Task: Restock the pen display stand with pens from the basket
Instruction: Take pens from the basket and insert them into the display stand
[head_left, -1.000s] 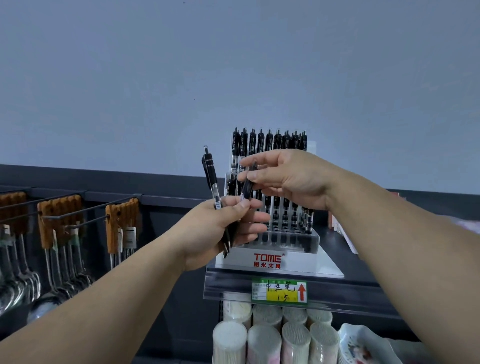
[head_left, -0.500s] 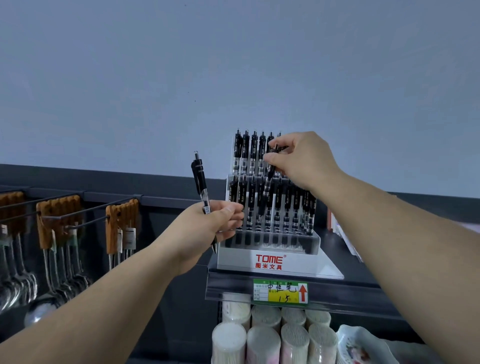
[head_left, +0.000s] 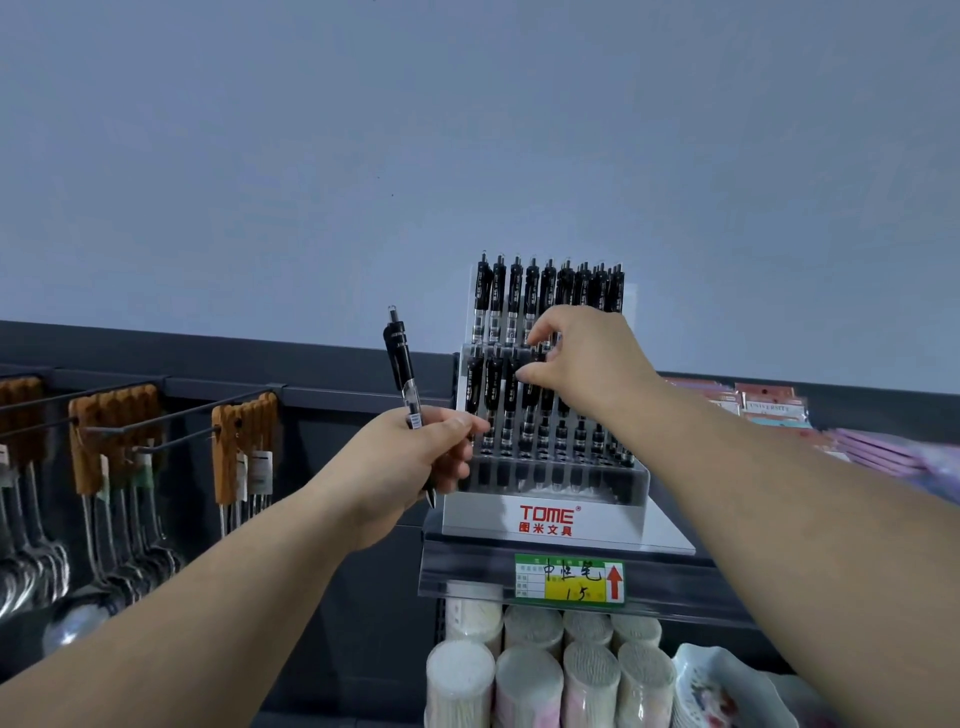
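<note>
— Fingertips (head_left: 537, 332) of my right hand (head_left: 587, 364) are pinched narrow on the top end of a black-and-clear plastic click pen (head_left: 529, 402), down at the 2nd tier of the clear acrylic tiered pen display stand (head_left: 545, 514) with red lettering!

— Weren't you higher a moment ago?

— Half a second back, yes. That hand was up by the tops of the back row with the pen angled. Now it has dropped to the middle tier and the pen stands nearly upright among its neighbours. My read is that it's going into a slot. Whether it's fully seated I can't tell, because my fingers hide it.

— And the left?

— My left hand (head_left: 410, 457) grips 1 spare black-and-clear click pen (head_left: 400, 364), thumb and fingers curled round the lower barrel. It's right beside the stand's left edge, and I can't tell whether it touches. 1 second ago the right hand was reaching in to that fist, so this 1 should be next.

— Which way does it point?

— Long axis near vertical, top leaning slightly left. Clicker up, writing tip down, poking out below my palm. That already matches the stocked rows.

— Basket?

— Out of view.
</note>
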